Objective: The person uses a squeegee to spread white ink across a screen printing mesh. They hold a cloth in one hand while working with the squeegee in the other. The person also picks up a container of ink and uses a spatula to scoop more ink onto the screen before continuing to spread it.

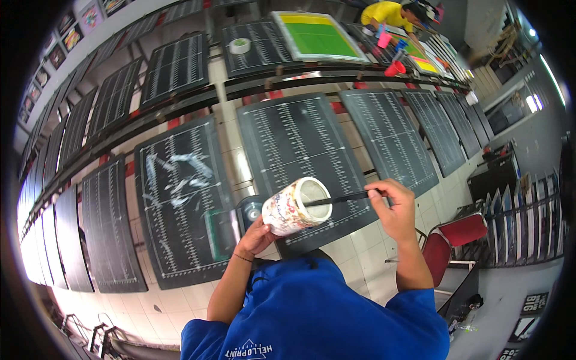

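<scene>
White tub (282, 211), its outside smeared with coloured stains, is up in front of you in your left grip (258, 236), tilted so that its mouth turns to your right. That grip is clamped on the tub low down, near its base, and a thin dark band (242, 257) circles the wrist behind it. Your right grip (393, 209) is closed on the outer end of a slim black stick (345, 197); the stick's other end goes in through the mouth of the tub. Whether it touches the inner wall, you cannot tell.

Beyond the tub lies a black board (297, 135) printed with white scale lines. Just to its left is a second board (183, 222), streaked with pale smears (192, 168), and a flat green-edged piece (215, 234) lies at its right side, near your left forearm. In the row beyond, a white roll (240, 46) rests on a board, beside a framed green-and-yellow panel (321, 37). Farther off to the right, a person in a yellow shirt (384, 12) leans over a table, near a pink cup (384, 39) and a red cup (395, 68). A red chair (437, 255) stands to your right, next to a rack of upright panels (525, 216).
</scene>
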Demonstrator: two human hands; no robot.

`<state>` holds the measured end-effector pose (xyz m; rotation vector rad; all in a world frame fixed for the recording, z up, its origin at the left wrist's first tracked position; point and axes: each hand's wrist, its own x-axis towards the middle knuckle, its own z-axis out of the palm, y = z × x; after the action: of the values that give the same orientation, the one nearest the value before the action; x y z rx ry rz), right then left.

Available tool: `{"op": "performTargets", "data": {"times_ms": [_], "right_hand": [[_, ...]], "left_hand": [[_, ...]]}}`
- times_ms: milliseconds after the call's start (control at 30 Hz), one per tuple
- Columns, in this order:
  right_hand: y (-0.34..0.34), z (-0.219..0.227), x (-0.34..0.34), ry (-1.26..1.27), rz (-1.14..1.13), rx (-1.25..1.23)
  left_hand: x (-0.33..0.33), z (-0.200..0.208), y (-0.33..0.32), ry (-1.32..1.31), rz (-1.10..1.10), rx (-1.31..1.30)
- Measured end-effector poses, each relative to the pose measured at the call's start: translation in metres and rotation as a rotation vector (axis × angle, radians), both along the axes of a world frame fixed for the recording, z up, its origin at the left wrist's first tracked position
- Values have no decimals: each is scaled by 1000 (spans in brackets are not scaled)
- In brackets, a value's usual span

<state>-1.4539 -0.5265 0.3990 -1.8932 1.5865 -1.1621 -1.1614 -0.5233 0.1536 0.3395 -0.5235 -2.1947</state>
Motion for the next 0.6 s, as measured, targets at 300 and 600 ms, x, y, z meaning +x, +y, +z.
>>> {"op": "performTargets", "data": {"times_ms": [300, 600], "right_hand": [[-19, -29, -229, 13, -258, 72], [-64, -109, -401, -118, -501, 124]], "left_hand": [[-303, -16, -80, 60, -430, 79], [-512, -41, -125, 97, -370, 249]]}}
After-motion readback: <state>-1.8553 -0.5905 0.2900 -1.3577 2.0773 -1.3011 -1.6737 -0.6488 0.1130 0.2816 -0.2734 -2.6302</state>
